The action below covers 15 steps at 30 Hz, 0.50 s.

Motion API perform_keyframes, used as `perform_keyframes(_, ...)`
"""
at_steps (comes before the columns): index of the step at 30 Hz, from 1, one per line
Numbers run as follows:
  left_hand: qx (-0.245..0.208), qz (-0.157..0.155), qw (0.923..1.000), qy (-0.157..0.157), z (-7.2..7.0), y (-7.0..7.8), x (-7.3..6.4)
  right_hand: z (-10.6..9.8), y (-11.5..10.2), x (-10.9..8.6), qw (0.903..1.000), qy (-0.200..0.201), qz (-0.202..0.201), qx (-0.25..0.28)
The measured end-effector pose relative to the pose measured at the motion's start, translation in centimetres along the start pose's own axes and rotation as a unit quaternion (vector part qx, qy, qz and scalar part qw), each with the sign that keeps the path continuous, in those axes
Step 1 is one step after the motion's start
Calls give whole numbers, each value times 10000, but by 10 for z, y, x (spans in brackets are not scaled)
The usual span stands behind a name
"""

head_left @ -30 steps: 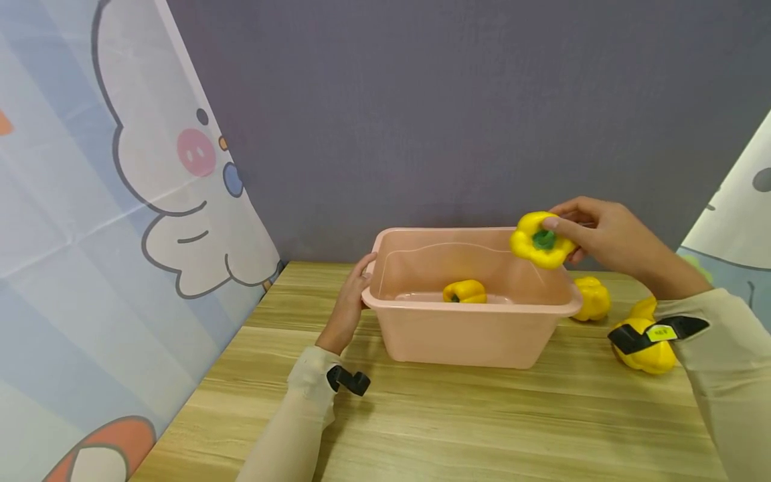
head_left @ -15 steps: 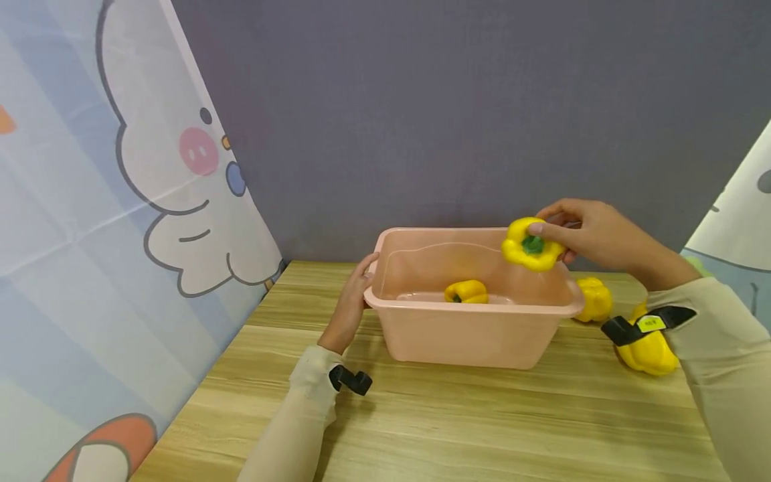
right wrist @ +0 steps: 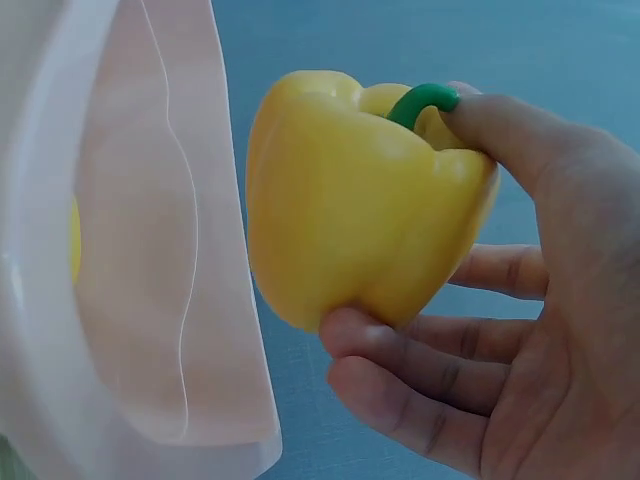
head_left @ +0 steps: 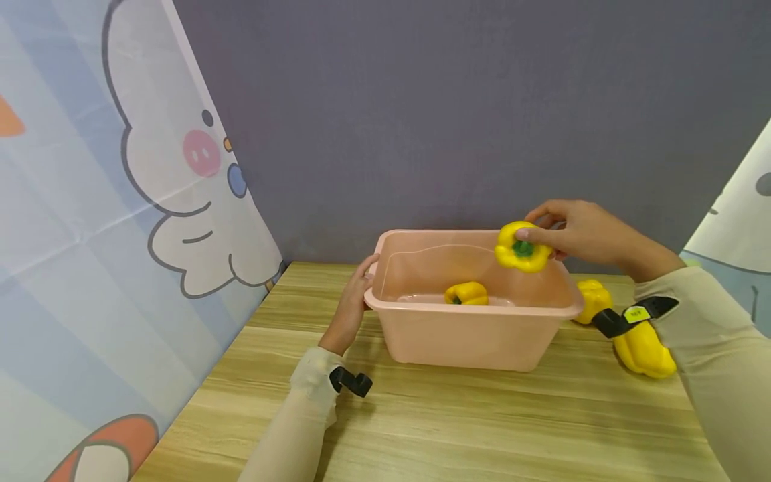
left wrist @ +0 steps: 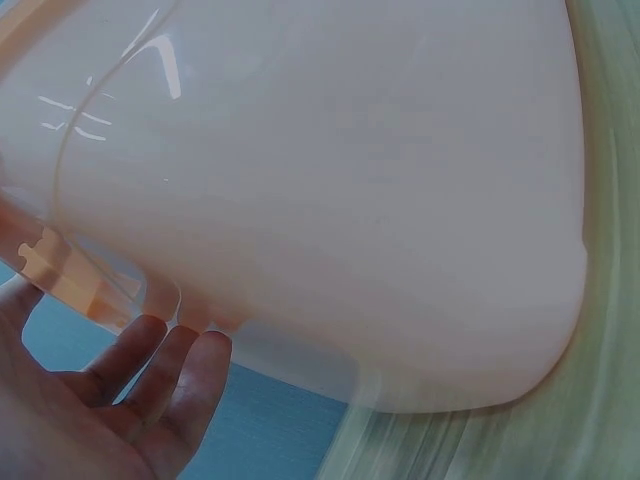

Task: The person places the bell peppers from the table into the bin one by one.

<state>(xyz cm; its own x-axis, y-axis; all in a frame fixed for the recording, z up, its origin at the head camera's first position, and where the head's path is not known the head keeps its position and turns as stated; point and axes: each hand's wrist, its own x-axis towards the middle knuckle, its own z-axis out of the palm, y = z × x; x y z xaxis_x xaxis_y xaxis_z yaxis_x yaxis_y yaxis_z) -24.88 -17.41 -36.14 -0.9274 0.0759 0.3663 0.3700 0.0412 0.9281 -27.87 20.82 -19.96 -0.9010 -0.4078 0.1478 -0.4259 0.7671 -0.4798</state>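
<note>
Four yellow bell peppers [head_left: 508, 259] show: one in the right hand [head_left: 583, 231], one inside the single pink tub [head_left: 464, 340], two on the worktop [head_left: 452, 422], one nearer its back edge. The left hand [head_left: 349, 306] makes two hands; there are two beige sleeves [head_left: 292, 418], two black wrist mounts [head_left: 351, 381], two printed sheets [head_left: 72, 201].

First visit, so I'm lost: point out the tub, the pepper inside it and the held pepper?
Tub [head_left: 464, 339], head view: front wall.
Pepper inside [head_left: 470, 292], head view: its side.
Held pepper [right wrist: 355, 215], right wrist view: its side.
</note>
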Motion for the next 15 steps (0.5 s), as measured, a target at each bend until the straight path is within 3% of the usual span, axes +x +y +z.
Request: perform_keyframes(15, -25, 54, 9999, -143, -5, 0, -4, 5, -1, 6, 9994, -231, 30, -254)
